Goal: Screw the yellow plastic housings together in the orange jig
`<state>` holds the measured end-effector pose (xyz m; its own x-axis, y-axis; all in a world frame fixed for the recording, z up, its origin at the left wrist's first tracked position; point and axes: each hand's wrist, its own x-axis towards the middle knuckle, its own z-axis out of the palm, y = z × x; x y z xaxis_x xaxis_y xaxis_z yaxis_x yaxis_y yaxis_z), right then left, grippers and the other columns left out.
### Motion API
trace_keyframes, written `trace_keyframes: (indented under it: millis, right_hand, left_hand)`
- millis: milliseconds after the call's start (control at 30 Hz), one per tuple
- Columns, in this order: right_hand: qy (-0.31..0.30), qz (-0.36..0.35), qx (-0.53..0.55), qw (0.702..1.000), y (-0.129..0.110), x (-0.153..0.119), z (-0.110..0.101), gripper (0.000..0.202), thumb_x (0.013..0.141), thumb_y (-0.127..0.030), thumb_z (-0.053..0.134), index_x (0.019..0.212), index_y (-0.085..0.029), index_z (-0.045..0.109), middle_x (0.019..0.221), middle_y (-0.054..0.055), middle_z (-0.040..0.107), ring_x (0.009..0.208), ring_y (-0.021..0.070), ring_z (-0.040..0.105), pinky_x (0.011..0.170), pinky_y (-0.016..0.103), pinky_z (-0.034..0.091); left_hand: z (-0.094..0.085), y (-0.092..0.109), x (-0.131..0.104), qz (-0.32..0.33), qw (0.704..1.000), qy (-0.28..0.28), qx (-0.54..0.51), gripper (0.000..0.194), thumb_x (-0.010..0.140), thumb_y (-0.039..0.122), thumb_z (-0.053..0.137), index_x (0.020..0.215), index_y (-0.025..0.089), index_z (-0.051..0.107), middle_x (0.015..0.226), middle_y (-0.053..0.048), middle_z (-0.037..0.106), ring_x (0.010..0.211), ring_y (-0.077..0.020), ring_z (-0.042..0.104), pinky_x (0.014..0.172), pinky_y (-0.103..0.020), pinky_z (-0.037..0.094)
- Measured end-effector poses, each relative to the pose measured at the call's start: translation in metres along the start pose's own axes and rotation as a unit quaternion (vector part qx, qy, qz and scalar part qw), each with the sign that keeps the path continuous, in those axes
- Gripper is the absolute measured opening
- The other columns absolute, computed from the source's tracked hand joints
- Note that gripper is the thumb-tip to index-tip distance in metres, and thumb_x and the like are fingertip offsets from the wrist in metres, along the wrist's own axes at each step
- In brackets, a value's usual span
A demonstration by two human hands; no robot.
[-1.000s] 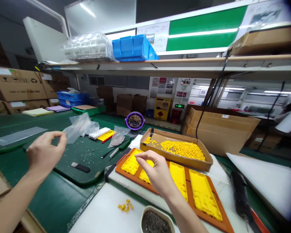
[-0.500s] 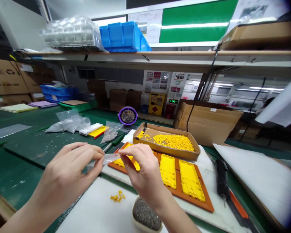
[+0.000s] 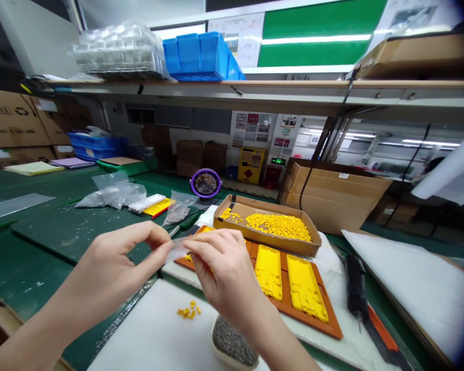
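Observation:
Between my two hands is a small piece of clear plastic film [image 3: 175, 251], perhaps a little bag. My left hand [image 3: 118, 268] pinches its left end between thumb and fingers. At the other end, my right hand [image 3: 220, 263] closes on the film with its fingertips. Below them, several small yellow plastic pieces [image 3: 188, 310] lie on a white sheet [image 3: 150, 330]. Under my right wrist stands a tub of small dark metal parts [image 3: 234, 341]. Yellow plastic housings [image 3: 268, 270] rest in a brown tray [image 3: 328, 332], partly hidden by my right hand.
A cardboard box lid [image 3: 317, 248] full of yellow bits stands behind the tray. To the right lies a black electric screwdriver [image 3: 354, 286]. Clear bags [image 3: 114, 195] and a purple-rimmed fan [image 3: 205, 183] are farther back. A shelf [image 3: 201, 88] crosses overhead.
My left hand has shifted slightly right, its thumb and forefinger now forming a more open loop around the pinch. The hands are a bit closer together. The view has shifted slightly.

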<state>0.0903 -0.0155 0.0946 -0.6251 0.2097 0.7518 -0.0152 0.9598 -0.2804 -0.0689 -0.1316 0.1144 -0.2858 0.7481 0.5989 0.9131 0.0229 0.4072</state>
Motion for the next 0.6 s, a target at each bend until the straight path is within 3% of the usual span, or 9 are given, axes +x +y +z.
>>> trace_keyframes:
  millis: [233,433,500,600]
  right_hand:
    - [-0.017,0.016,-0.02,1.0,0.003,0.0,0.002,0.018,0.094,-0.025,0.046,0.094,-0.021,0.064,0.09,-0.001,0.067,0.083,0.0145,0.055,0.076,0.032,0.031]
    - [-0.052,0.005,-0.057,0.997,0.008,-0.001,-0.001,0.017,0.093,-0.028,0.048,0.101,-0.022,0.062,0.1,0.001,0.066,0.094,0.0166,0.055,0.084,0.032,0.031]
    - [-0.062,0.009,-0.069,0.996,0.013,-0.001,0.0,0.015,0.092,-0.026,0.049,0.095,-0.02,0.062,0.098,0.001,0.066,0.094,0.0168,0.055,0.085,0.032,0.031]
    - [-0.057,0.027,-0.078,0.995,0.02,-0.001,0.002,0.014,0.092,-0.02,0.049,0.088,-0.018,0.062,0.098,0.002,0.065,0.095,0.0163,0.055,0.083,0.03,0.033]
  left_hand:
    - [-0.002,-0.003,0.001,-0.003,0.999,-0.038,-0.024,0.019,0.082,0.043,0.055,0.075,0.026,0.059,0.071,0.006,0.061,0.061,-0.0114,0.055,0.05,-0.017,0.041]
    - [0.007,0.001,0.005,0.0,1.0,0.006,-0.011,0.011,0.079,0.033,0.059,0.073,0.024,0.06,0.067,0.008,0.059,0.055,-0.007,0.049,0.042,-0.015,0.034]
    - [0.006,0.002,0.004,0.013,1.0,0.01,-0.013,0.007,0.08,0.031,0.059,0.077,0.024,0.061,0.073,0.007,0.061,0.059,-0.0068,0.051,0.047,-0.015,0.037]
    - [0.002,0.006,-0.007,0.055,0.995,0.077,-0.008,0.011,0.081,0.029,0.062,0.09,0.024,0.059,0.087,0.004,0.061,0.076,-0.0102,0.056,0.071,-0.019,0.044]
